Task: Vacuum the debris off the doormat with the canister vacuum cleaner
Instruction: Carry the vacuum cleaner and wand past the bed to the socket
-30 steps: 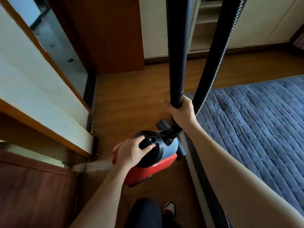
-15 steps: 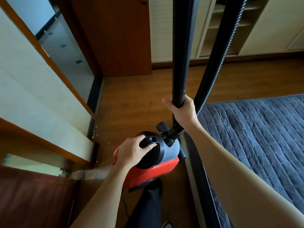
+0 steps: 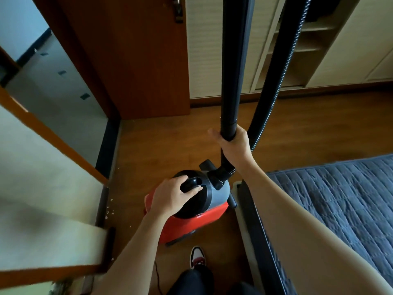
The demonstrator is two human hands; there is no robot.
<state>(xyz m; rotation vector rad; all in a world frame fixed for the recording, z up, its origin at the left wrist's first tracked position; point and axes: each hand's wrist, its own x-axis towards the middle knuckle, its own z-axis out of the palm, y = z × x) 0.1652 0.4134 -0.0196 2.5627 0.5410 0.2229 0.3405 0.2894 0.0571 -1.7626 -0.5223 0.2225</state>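
Nearest the camera: a dark trouser leg (image 3: 191, 282) and one shoe (image 3: 196, 257), white, red and black, planted on the floor (image 3: 161, 150). The floor was glossy brown wood boards. A thin black cord (image 3: 158, 277) ran over the boards left of the leg.

Just ahead of the shoe the vacuum cleaner (image 3: 191, 222) sat on the floor. To its left was a pale panel (image 3: 42, 171) framed in orange wood, blurred; to its right, the dark bed frame (image 3: 255, 241). Its body was red plastic below, then a grey band, with a black dome on top. The left hand (image 3: 170, 199) lay on the dome, fingers curled round the black handle (image 3: 192, 183). Small white flecks (image 3: 109, 211) were scattered at the foot of the panel.

On the right a blue-grey quilt (image 3: 340, 205), stitched in rectangles, covered the bed.

Beyond the vacuum cleaner the right hand (image 3: 234, 143) was wrapped tight round the lower end of a smooth, rigid black tube (image 3: 234, 71), held upright. A ribbed black hose (image 3: 276, 81) rose just beside it.

Farthest: a brown wooden door (image 3: 131, 56) with a metal lock plate (image 3: 177, 11), grey tiles (image 3: 55, 75) through the opening on the left, and a cream cupboard (image 3: 308, 39) with open shelves.

Against half a second earlier: both grips were unchanged and the vacuum cleaner was in the same spot. The leg that had reached up to it was drawn back, the shoe in plain view, and the quilt's far edge sat lower in the view
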